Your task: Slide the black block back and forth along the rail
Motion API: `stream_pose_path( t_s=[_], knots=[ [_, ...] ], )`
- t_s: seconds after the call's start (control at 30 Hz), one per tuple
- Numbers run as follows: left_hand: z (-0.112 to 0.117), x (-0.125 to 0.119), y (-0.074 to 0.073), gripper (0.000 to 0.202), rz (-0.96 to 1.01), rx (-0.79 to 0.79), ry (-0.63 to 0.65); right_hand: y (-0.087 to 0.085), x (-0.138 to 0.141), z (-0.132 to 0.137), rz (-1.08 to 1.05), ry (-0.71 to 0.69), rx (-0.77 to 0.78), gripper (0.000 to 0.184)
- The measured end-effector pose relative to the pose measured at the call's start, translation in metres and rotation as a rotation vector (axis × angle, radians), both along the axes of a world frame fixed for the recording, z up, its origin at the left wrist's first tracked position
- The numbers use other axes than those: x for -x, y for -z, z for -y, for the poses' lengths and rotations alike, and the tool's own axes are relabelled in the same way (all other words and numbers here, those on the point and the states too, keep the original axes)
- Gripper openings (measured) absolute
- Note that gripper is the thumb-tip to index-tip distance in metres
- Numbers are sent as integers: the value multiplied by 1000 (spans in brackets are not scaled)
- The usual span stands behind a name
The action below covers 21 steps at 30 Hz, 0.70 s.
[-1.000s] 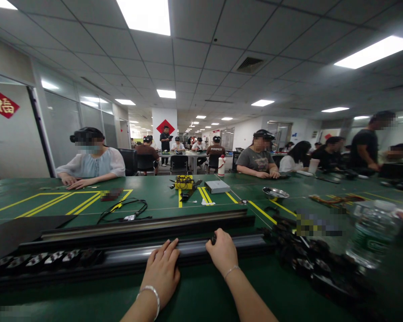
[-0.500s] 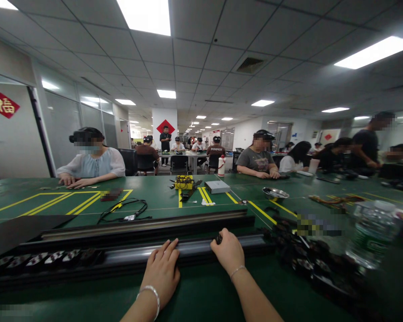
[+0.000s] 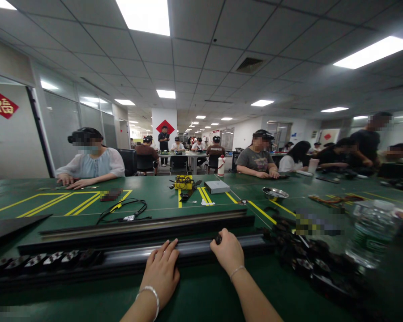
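Green tabletop (image 3: 87, 299): nearer black rail (image 3: 130, 255) lies crosswise. Left hand (image 3: 163, 268): rests on it, fingers spread. Right hand (image 3: 230, 254): fingers pinch black part (image 3: 218, 239) at rail. Risk: slack left pressure could let rail skid.

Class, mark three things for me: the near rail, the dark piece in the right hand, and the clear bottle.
Near rail (image 3: 129, 255): head view, on its shiny channel.
Dark piece (image 3: 218, 239): head view, on its exposed end.
Clear bottle (image 3: 372, 244): head view, on its green label.
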<state>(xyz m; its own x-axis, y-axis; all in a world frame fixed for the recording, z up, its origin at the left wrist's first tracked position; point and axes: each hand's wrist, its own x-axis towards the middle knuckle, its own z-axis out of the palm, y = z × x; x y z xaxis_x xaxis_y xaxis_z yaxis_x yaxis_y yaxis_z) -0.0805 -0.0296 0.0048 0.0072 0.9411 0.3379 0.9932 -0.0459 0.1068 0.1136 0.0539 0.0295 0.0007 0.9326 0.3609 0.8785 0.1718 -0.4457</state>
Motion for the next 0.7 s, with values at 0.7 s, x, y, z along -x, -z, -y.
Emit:
stream_pose_path(
  t_s=[0.7],
  knots=[
    [3,-24,-16,50,-74,76,-109,9,1,2,16,17,-173,8]
  ],
)
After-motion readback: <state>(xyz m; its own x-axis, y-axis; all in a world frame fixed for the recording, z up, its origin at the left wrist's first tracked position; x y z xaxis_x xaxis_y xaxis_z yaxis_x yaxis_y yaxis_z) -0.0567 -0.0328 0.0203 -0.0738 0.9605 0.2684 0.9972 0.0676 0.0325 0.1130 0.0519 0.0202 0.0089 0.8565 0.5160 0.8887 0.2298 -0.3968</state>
